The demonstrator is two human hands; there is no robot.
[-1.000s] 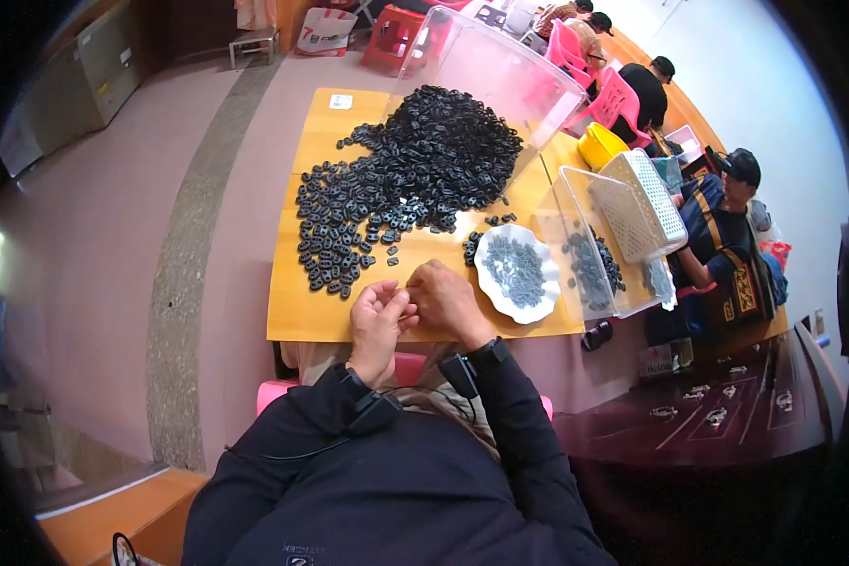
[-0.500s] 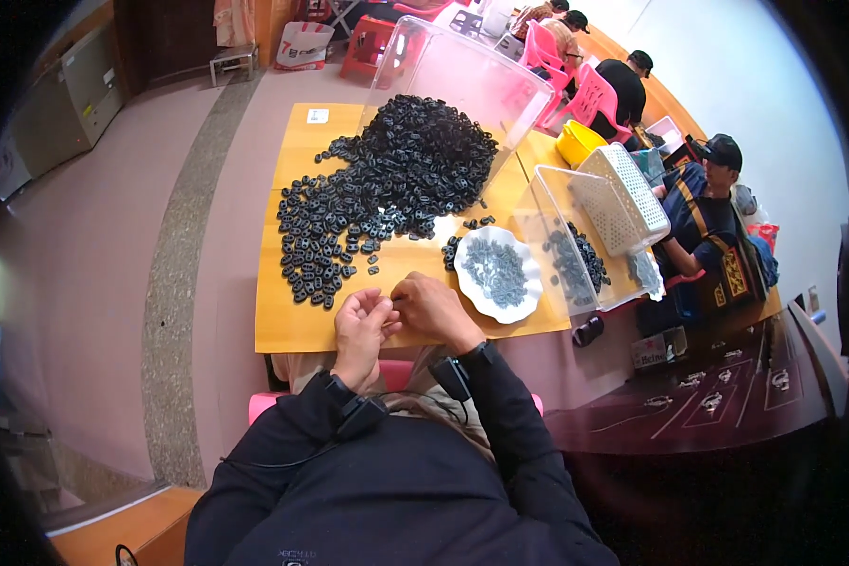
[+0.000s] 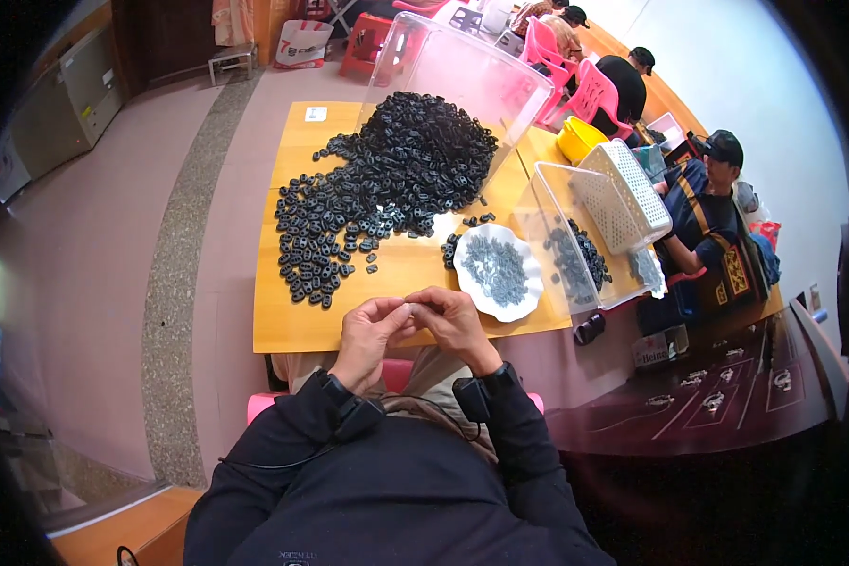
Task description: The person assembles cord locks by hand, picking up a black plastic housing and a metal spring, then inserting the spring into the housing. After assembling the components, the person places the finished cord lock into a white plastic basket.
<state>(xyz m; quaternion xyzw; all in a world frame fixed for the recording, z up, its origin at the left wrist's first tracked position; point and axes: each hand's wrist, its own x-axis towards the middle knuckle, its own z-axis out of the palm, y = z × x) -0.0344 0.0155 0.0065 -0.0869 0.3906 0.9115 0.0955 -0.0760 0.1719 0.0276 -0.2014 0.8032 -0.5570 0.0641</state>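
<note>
My left hand (image 3: pixel 368 340) and my right hand (image 3: pixel 453 325) meet fingertip to fingertip over the front edge of the yellow wooden table (image 3: pixel 283 325). Both are closed in a pinch; whatever sits between the fingers is too small to make out. Close to the right hand stands a white scalloped dish (image 3: pixel 532 300) with many small grey translucent pieces (image 3: pixel 496 271) in it. Beyond the hands spreads a large heap of small black oval plastic parts with holes (image 3: pixel 424 156), thinning to a loose single layer (image 3: pixel 311 255) at the left.
A clear plastic bin (image 3: pixel 528 80) lies tipped behind the heap. To the right, another clear box (image 3: pixel 623 294) holds black parts, with a white perforated basket (image 3: pixel 632 193) on it. A yellow bowl (image 3: pixel 580 140) stands beyond. A co-worker (image 3: pixel 712 208) sits at the right.
My right hand has turned and its fingers have come up against the left fingertips. Both hands now sit slightly closer together. The parts on the table look the same.
</note>
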